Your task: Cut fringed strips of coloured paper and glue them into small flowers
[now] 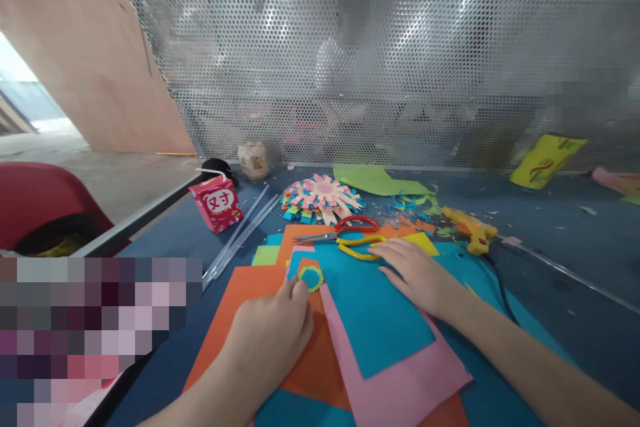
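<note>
Lime-green teeth ring the blue middle of the small round cutout, pinched at its edge by the left hand, just beside the blue sheet. It should be light, soft and bendy, its teeth easily creased; the flat middle seems safest to hold. The right hand lies loosely spread at the yellow handles.
</note>
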`<control>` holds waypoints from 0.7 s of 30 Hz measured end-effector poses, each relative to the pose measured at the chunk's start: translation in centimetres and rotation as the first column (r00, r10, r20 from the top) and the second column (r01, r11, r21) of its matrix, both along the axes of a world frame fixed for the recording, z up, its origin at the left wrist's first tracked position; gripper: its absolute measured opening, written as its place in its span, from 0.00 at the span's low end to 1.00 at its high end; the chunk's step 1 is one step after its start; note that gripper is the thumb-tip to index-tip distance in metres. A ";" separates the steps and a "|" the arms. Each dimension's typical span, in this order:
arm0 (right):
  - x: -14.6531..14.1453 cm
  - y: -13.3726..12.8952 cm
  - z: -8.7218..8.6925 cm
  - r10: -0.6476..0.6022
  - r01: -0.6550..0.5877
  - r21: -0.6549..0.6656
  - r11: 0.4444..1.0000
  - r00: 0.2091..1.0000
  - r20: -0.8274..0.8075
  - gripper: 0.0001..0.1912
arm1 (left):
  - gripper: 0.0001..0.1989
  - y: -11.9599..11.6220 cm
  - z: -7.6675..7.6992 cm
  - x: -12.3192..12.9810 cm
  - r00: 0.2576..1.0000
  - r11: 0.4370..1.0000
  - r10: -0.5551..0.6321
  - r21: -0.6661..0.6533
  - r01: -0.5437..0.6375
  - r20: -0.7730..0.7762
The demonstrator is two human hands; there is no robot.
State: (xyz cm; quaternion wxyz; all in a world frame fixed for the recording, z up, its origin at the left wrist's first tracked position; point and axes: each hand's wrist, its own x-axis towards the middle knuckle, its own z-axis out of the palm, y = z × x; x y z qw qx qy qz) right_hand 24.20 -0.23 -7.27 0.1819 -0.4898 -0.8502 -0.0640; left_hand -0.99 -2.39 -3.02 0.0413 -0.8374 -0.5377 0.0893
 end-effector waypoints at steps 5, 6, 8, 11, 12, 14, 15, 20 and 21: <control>0.4 0.2 0.1 -0.004 0.004 0.011 1.000 1.000 0.031 0.14 | 0.16 -0.1 0.2 0.1 1.000 0.999 -0.008 -0.037 0.007 -0.011; 0.4 0.1 0.2 0.001 -0.001 0.009 1.000 0.999 0.037 0.13 | 0.16 -0.2 0.3 0.2 1.000 0.999 -0.013 -0.035 0.012 -0.007; 0.3 0.0 0.2 0.013 -0.013 0.005 1.000 0.999 0.048 0.11 | 0.16 -0.2 0.5 0.3 1.000 0.999 -0.014 -0.034 0.013 -0.011; 0.1 -0.2 0.2 0.029 -0.029 0.006 1.000 0.998 0.064 0.09 | 0.16 -0.3 0.6 0.5 1.000 0.998 -0.002 -0.057 0.000 -0.030; 0.0 -0.2 0.2 0.031 -0.032 0.010 0.999 0.997 0.067 0.09 | 0.16 -0.3 0.6 0.5 0.999 0.998 0.000 -0.066 -0.003 -0.035; 0.0 -0.2 0.2 0.032 -0.034 0.021 0.999 0.997 0.068 0.08 | 0.17 -0.3 0.7 0.5 0.999 0.996 0.003 -0.089 -0.008 -0.050; 0.0 -0.2 0.2 0.031 -0.033 0.026 0.999 0.997 0.065 0.08 | 0.17 -0.3 0.6 0.5 0.998 0.995 0.009 -0.102 -0.015 -0.061; 0.2 0.2 0.0 0.009 -0.011 0.039 0.999 0.999 0.038 0.06 | 0.17 0.1 0.3 0.4 0.998 0.993 0.021 -0.116 -0.027 -0.053; 0.2 0.2 0.0 -0.004 0.003 0.041 0.999 1.000 0.029 0.06 | 0.17 0.2 0.2 0.2 0.999 0.994 0.021 -0.110 -0.025 -0.043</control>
